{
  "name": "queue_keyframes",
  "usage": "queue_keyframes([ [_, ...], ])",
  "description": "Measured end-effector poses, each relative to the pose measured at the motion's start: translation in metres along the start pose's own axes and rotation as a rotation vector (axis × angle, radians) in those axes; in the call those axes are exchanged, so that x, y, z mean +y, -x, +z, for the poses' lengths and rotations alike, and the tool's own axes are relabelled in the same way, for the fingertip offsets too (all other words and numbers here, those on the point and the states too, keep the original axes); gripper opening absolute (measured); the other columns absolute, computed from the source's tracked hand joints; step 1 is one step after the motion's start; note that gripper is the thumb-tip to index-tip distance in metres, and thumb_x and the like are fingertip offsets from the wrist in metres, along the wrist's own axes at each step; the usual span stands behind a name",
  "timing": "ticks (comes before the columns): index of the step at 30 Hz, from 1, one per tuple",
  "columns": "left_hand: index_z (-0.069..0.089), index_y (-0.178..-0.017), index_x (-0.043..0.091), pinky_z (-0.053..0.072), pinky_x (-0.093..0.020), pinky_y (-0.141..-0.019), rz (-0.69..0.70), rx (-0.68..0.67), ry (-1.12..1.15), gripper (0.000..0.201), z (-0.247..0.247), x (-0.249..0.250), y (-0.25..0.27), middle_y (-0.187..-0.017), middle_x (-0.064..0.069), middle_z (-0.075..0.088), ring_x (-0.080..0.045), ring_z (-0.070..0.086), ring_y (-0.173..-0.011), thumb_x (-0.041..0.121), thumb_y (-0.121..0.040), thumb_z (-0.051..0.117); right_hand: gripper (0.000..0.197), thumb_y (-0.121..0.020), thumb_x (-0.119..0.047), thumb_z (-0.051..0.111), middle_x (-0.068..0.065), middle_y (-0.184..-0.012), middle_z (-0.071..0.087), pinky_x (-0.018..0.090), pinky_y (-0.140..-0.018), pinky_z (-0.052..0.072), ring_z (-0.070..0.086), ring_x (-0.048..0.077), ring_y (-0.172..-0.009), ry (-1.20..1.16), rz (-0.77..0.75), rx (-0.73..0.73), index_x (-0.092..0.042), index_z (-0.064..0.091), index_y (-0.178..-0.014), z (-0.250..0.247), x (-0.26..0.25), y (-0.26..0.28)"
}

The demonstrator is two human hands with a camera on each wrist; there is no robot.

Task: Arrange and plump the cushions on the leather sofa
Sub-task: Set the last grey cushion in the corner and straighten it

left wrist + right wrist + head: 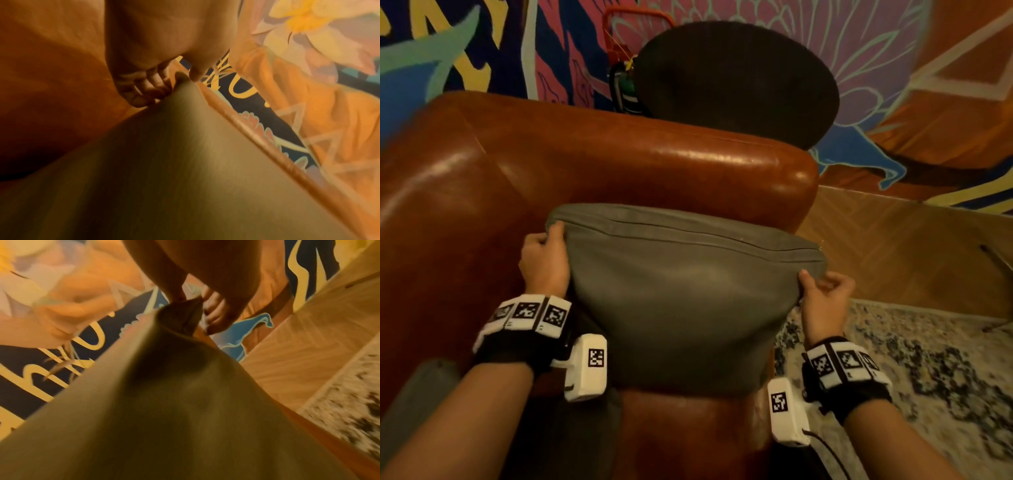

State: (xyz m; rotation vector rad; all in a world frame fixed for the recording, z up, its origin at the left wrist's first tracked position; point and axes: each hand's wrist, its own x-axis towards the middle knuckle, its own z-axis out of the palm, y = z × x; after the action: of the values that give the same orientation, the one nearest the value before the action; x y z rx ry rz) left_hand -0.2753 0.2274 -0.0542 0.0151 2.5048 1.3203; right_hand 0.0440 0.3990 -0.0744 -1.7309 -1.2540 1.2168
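A grey cushion (681, 298) hangs upright over the seat of the brown leather sofa (619, 161), near its right armrest. My left hand (546, 255) pinches the cushion's upper left corner. My right hand (825, 291) pinches its upper right corner. In the left wrist view the fingers (144, 91) curl against the grey cushion (174, 170) at its corner tip. In the right wrist view thumb and fingers (213, 311) bunch the corner of the grey cushion (164, 410). The cushion's lower edge reaches the seat at the front.
A dark round chair back (736, 82) stands behind the sofa's right arm. A painted mural (465, 44) covers the wall. Wooden floor (893, 246) and a speckled rug (928, 370) lie to the right. Another grey cushion (417, 397) sits at lower left.
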Motion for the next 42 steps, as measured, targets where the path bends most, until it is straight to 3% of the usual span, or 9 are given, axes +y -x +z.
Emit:
queue_keyframes([
  [3, 0.065, -0.104, 0.007, 0.04, -0.038, -0.094, -0.036, -0.092, 0.103, 0.055, -0.004, 0.012, -0.016, -0.119, -0.014, 0.062, -0.031, 0.057, -0.11, 0.058, -0.092, 0.049, 0.038, -0.092, -0.02, 0.062, 0.008, -0.131, 0.051, 0.04, -0.105, 0.042, 0.049, 0.022, -0.121, 0.323, -0.361, 0.097, -0.015, 0.049, -0.128, 0.004, -0.039, 0.006],
  [8, 0.07, -0.101, 0.012, 0.049, -0.051, -0.098, 0.032, -0.113, 0.081, 0.055, 0.002, 0.01, -0.037, -0.107, -0.016, 0.07, -0.033, 0.065, -0.105, 0.061, -0.076, 0.065, 0.043, -0.099, -0.044, 0.047, 0.0, -0.145, 0.048, 0.042, -0.111, 0.03, 0.042, 0.021, -0.135, 0.829, -0.858, -0.532, -0.026, 0.049, -0.138, 0.089, -0.09, 0.02],
  [12, 0.07, -0.095, 0.011, 0.051, -0.056, -0.094, 0.056, -0.067, 0.066, 0.053, 0.004, 0.0, -0.046, -0.102, -0.02, 0.071, -0.036, 0.067, -0.1, 0.059, -0.074, 0.067, 0.063, -0.096, -0.067, 0.025, -0.004, -0.165, 0.014, 0.051, -0.118, 0.014, 0.015, 0.021, -0.151, 1.179, -0.655, -0.927, -0.043, 0.019, -0.154, 0.122, -0.09, 0.006],
  [18, 0.066, -0.081, 0.013, 0.049, -0.056, -0.096, -0.01, -0.11, 0.028, 0.055, -0.001, -0.007, -0.05, -0.103, -0.019, 0.07, -0.038, 0.066, -0.1, 0.067, -0.07, 0.064, 0.066, -0.094, -0.072, 0.014, 0.0, -0.162, 0.027, 0.05, -0.114, 0.023, 0.034, 0.03, -0.143, 1.449, -0.351, -0.651, -0.043, 0.02, -0.153, 0.02, -0.065, -0.067],
  [21, 0.065, -0.087, 0.009, 0.046, -0.054, -0.101, -0.088, -0.151, 0.037, 0.072, -0.004, 0.001, -0.042, -0.109, -0.015, 0.067, -0.037, 0.062, -0.104, 0.078, -0.066, 0.059, 0.076, -0.091, -0.073, 0.027, 0.018, -0.118, 0.067, 0.041, -0.092, 0.048, 0.064, 0.032, -0.101, 1.177, -0.147, -0.512, -0.011, 0.064, -0.113, -0.016, -0.057, -0.082],
  [25, 0.063, -0.075, 0.008, 0.048, -0.05, -0.091, 0.021, -0.126, -0.064, 0.055, -0.01, 0.007, -0.039, -0.099, -0.022, 0.067, -0.04, 0.063, -0.099, 0.061, -0.087, 0.057, 0.061, -0.099, -0.049, 0.045, 0.013, -0.057, 0.056, 0.034, -0.06, 0.04, 0.051, 0.026, -0.053, 0.752, -0.113, -0.444, -0.006, 0.051, -0.057, -0.03, -0.055, -0.076],
  [30, 0.067, -0.097, -0.002, 0.043, -0.043, -0.088, 0.067, -0.054, -0.094, 0.056, -0.006, 0.007, -0.025, -0.11, -0.029, 0.066, -0.042, 0.06, -0.106, 0.052, -0.092, 0.056, 0.058, -0.096, -0.05, 0.051, 0.011, -0.058, 0.056, 0.035, -0.062, 0.041, 0.054, 0.029, -0.06, 0.62, -0.111, -0.292, -0.006, 0.054, -0.059, -0.024, -0.053, -0.074],
  [36, 0.055, -0.13, 0.006, 0.041, -0.046, -0.106, 0.021, -0.119, 0.119, 0.056, -0.003, -0.004, -0.007, -0.131, -0.016, 0.057, -0.033, 0.054, -0.123, 0.05, -0.099, 0.041, 0.04, -0.098, -0.051, 0.045, 0.006, -0.098, 0.066, 0.036, -0.07, 0.052, 0.062, 0.026, -0.086, 0.199, 0.075, -0.441, -0.016, 0.064, -0.108, -0.039, -0.019, -0.024],
  [42, 0.063, -0.106, -0.002, 0.043, -0.042, -0.089, 0.199, -0.028, -0.088, 0.043, -0.011, 0.005, -0.017, -0.112, -0.027, 0.064, -0.042, 0.057, -0.11, 0.038, -0.097, 0.054, 0.035, -0.095, -0.034, 0.061, -0.003, -0.051, 0.047, 0.033, -0.051, 0.042, 0.044, 0.017, -0.047, 0.17, -0.188, -0.317, -0.015, 0.052, -0.067, -0.026, -0.027, -0.033],
])
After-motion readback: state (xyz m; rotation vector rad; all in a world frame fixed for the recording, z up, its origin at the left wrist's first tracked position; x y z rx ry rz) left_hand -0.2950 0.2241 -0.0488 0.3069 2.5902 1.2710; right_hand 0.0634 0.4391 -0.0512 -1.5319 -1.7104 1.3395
